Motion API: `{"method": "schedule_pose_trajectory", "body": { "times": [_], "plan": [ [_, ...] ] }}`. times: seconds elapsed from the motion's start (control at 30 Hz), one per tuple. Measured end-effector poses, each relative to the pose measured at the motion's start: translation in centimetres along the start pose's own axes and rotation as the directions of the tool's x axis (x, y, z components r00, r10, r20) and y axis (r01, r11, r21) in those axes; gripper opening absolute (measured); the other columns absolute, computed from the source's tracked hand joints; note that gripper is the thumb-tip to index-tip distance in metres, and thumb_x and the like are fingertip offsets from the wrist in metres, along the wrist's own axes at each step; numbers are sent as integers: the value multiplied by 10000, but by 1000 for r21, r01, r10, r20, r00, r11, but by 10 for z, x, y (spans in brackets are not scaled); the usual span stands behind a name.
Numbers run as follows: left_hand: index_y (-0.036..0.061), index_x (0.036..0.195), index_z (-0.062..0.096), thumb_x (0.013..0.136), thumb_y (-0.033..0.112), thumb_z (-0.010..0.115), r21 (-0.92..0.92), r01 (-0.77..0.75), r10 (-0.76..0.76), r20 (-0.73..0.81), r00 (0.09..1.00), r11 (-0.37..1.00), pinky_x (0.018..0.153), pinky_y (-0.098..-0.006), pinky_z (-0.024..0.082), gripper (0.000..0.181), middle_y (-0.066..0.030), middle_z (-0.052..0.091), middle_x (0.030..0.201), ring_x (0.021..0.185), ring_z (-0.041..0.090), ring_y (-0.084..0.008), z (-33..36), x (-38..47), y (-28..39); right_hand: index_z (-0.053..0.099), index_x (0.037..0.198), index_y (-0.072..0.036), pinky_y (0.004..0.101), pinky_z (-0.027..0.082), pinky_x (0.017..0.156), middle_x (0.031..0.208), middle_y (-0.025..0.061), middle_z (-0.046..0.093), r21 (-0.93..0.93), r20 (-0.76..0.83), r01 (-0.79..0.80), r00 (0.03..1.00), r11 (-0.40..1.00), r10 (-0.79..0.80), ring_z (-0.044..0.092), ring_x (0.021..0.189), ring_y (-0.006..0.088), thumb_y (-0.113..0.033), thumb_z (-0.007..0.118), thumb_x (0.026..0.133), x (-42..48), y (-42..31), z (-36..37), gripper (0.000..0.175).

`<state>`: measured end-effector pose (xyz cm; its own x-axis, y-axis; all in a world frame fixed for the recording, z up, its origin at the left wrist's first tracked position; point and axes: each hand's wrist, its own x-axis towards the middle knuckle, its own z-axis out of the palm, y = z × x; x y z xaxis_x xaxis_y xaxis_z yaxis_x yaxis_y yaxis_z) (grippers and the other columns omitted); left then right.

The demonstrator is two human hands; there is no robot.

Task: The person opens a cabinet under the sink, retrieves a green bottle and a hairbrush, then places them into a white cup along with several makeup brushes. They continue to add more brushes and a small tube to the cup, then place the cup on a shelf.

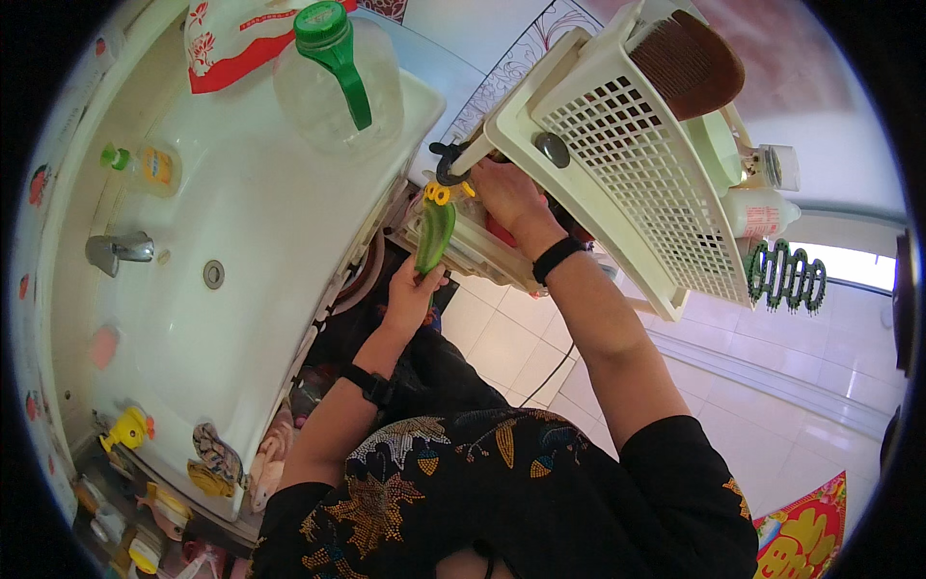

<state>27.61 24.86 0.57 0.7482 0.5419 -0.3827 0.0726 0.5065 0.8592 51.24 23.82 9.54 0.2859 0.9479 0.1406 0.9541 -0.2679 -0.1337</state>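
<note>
My left hand (414,291) grips the lower end of a long, curved green object (436,235), apparently plastic, whose exact kind I cannot tell. Small yellow rings (437,193) show at its far tip; whether they belong to it is unclear. My right hand (506,194) reaches under the upper tier of a cream plastic shelf rack (615,210), among items on the level below. Its fingers are largely hidden there, so any hold is unseen. Beside those fingers, a black fitting (450,165) sits around the rack's post. A red item (499,230) lies below the right hand.
Along the left runs a white basin (239,181) with a chrome faucet (119,250), a pump bottle (155,170) and a yellow toy duck (130,428). A large clear jug (340,94) stands at its far end. The rack's basket (636,137) holds a brown comb (687,65).
</note>
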Motion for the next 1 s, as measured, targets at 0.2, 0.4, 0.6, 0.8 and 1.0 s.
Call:
{"method": "schedule_pose_trajectory", "body": {
  "times": [0.2,0.4,0.6,0.8,1.0],
  "plan": [
    [19,1173,616,991,150,648,32,-4,4,-3,1000,999,744,-263,512,227,-34,672,914,822,664,-116,2,1,0,632,1010,-48,455,587,687,962,154,678,-55,31,-83,996,995,85,713,814,354,-67,556,872,4,0,-1,158],
    [19,1152,619,991,173,656,-19,-12,11,-29,1000,1000,728,-257,504,227,-26,670,876,788,649,-107,4,-1,1,671,970,-53,446,599,684,953,123,688,-131,101,-28,994,991,41,722,843,332,-81,571,867,5,2,2,146],
    [16,1116,617,994,142,646,-57,-35,32,-46,998,998,700,-263,498,177,-26,664,848,779,640,-98,10,-6,1,580,1194,-145,477,567,689,844,118,710,-253,210,72,978,965,-18,720,821,334,-117,519,928,3,6,11,275],
    [14,1130,612,991,105,633,-18,-65,64,-34,997,998,706,-261,507,168,-26,660,835,769,632,-95,6,-17,8,579,1152,-143,449,566,674,877,125,698,-237,211,61,977,970,-10,714,816,327,-131,537,923,-7,8,13,233],
    [20,1184,605,1003,133,617,-5,-57,57,-42,997,998,714,-262,531,214,-38,667,870,776,645,-107,-1,-23,14,574,1160,-136,444,564,677,901,121,693,-285,309,104,951,953,-12,707,817,331,-125,539,910,-7,9,5,252]
  ]
}}
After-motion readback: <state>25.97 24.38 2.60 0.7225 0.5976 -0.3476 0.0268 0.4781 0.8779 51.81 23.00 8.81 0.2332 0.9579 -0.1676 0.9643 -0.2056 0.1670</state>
